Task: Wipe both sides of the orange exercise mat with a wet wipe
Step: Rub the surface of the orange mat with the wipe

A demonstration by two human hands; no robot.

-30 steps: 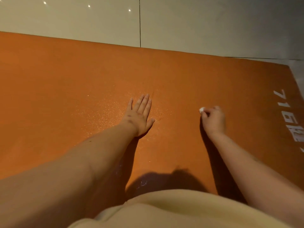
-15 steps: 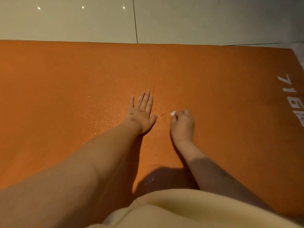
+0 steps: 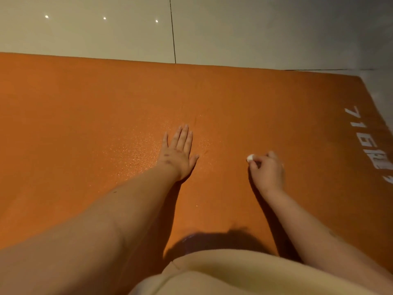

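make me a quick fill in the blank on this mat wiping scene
The left hand rests palm ____ on the orange mat.
The right hand pinches a small ____ wet wipe.
The white lettering sits near the mat's ____ end, as the person sees it.
Missing words: down; white; right.

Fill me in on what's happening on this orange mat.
A person leans over the orange exercise mat, which lies spread on a tiled floor. The left hand presses flat on the mat with straight fingers. The right hand, off to its right, grips a small balled-up wet wipe down at the mat's surface. A speckled sheen around the left hand suggests that patch is damp. Only this upper side is being worked on.
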